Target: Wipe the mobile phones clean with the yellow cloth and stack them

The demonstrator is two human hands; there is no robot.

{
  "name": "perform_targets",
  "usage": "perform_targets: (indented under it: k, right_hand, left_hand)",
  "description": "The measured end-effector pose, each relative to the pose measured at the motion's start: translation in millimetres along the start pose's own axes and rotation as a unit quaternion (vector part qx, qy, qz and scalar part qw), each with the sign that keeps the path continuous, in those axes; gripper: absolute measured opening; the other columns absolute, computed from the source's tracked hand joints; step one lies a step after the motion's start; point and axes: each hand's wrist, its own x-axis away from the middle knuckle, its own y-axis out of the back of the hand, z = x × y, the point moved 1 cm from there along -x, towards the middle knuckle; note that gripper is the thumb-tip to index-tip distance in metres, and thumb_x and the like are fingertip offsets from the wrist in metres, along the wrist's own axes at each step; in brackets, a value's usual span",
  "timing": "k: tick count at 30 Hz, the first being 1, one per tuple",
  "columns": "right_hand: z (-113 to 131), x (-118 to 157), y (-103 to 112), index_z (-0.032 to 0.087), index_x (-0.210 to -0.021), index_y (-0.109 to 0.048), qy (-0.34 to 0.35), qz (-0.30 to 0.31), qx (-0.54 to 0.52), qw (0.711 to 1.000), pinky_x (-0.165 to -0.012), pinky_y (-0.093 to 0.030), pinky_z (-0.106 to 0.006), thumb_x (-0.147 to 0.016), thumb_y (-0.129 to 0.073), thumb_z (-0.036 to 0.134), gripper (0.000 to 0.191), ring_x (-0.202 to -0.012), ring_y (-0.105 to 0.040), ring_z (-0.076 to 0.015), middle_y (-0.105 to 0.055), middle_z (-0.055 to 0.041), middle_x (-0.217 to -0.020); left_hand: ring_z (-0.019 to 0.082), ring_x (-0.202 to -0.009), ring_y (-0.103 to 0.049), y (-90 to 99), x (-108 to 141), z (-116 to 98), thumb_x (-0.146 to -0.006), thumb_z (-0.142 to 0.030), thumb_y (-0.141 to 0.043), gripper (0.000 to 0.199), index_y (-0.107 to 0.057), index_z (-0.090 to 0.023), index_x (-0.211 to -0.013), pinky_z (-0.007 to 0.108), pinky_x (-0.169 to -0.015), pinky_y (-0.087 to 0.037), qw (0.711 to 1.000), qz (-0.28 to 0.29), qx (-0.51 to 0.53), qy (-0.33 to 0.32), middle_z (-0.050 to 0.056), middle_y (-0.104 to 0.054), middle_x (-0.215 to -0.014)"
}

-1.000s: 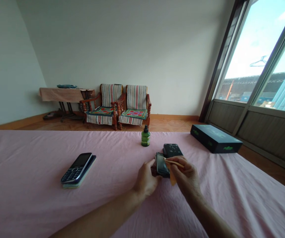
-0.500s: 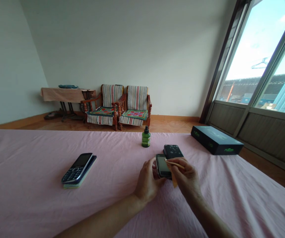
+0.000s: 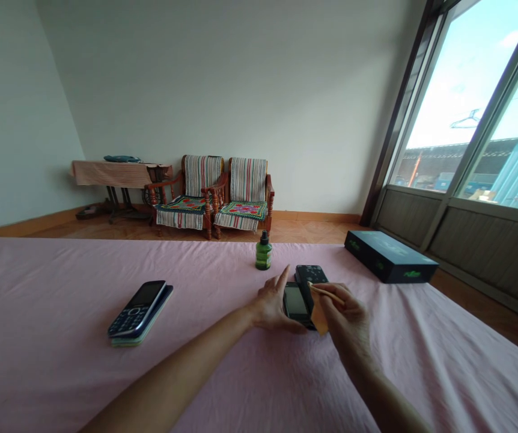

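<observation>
Since the earlier frame, the left grip has loosened from the left edge of the small phone, its index finger now raised and its thumb spread along the near edge; the right grip has shifted slightly toward the right of the frame, carrying the tip of the thin stick off the phone's screen. The small phone sits just right of centre in the lower half of the frame, between the two hands, beside the dark patterned handset. The left grip is slack and spread around the phone, not clamped on it; whether the thumb presses on the casing cannot be told. The right grip pinches the stick between thumb and fingers, and an orange strip hangs beneath those fingers. Risk: with the left side loosely supported, sideways force from the stick could slide or turn the phone. Cause: insufficient restraint, on a pink cloth that may ruck under load. Risk: the stick tip could skid and mark the screen or the handset. Cause: excess pressure or a steep tool angle. Risk: the orange strip could snag between the two devices. Cause: its loose end hanging close to their near edges. The green bottle, near the centre of the frame, could tip if the left forearm swings far forward.
</observation>
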Motion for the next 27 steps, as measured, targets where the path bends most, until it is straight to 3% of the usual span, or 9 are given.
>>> perform_targets:
  k: [5, 10, 20, 24, 27]
  right_hand:
    - [5, 1, -2, 0.020, -0.074, -0.071, 0.003, -0.002, -0.002, 1.000, -0.067, -0.046, -0.025, -0.074, -0.059, 0.029, 0.015, -0.076, -0.060, -0.0174, -0.061, -0.0025, -0.080]
    - [4, 0, -3, 0.021, -0.074, -0.071, 0.001, 0.002, 0.001, 1.000, -0.068, -0.046, -0.025, -0.074, -0.060, 0.028, 0.013, -0.077, -0.060, -0.0171, -0.061, -0.0023, -0.080]
    - [6, 4, -6, 0.021, -0.075, -0.071, 0.008, 0.009, 0.006, 1.000, -0.062, -0.045, -0.023, -0.073, -0.056, 0.024, 0.015, -0.077, -0.060, -0.0168, -0.062, -0.0021, -0.079]
    - [6, 5, -7, 0.021, -0.074, -0.071, 0.010, 0.010, 0.005, 1.000, -0.060, -0.046, -0.023, -0.073, -0.057, 0.025, 0.014, -0.074, -0.060, -0.0168, -0.061, -0.0027, -0.078]
    - [6, 8, -7, 0.021, -0.076, -0.072, 0.006, 0.024, -0.004, 1.000, -0.058, -0.047, -0.023, -0.074, -0.059, 0.027, 0.014, -0.074, -0.060, -0.0172, -0.061, -0.0036, -0.080]
  left_hand:
    - [0.044, -0.131, -0.030, -2.4, -12, 10, -0.037, -0.047, -0.087, 0.143, -0.001, -0.024, -0.148, 0.059, -0.103, -0.028, 0.999, 0.040, -0.021, 0.002, 0.020, -0.030, -0.146]
    - [0.040, -0.133, -0.028, -1.2, -14, 15, -0.041, -0.044, -0.086, 0.142, 0.005, -0.021, -0.148, 0.052, -0.104, -0.031, 0.999, 0.041, -0.025, -0.010, 0.020, -0.020, -0.150]
    - [0.042, -0.133, -0.029, 0.2, -11, 14, -0.044, -0.047, -0.086, 0.141, 0.006, -0.024, -0.147, 0.055, -0.104, -0.030, 0.998, 0.043, -0.041, -0.017, 0.020, -0.024, -0.148]
    - [0.043, -0.135, -0.025, 6.3, -3, 11, -0.044, -0.056, -0.084, 0.141, 0.006, -0.023, -0.148, 0.055, -0.104, -0.029, 0.997, 0.029, -0.068, -0.025, 0.021, -0.020, -0.150]
    - [0.039, -0.136, -0.022, 19.6, 18, 7, -0.057, -0.060, -0.077, 0.129, 0.005, -0.021, -0.148, 0.053, -0.106, -0.027, 0.994, -0.012, -0.106, -0.020, 0.020, -0.020, -0.150]
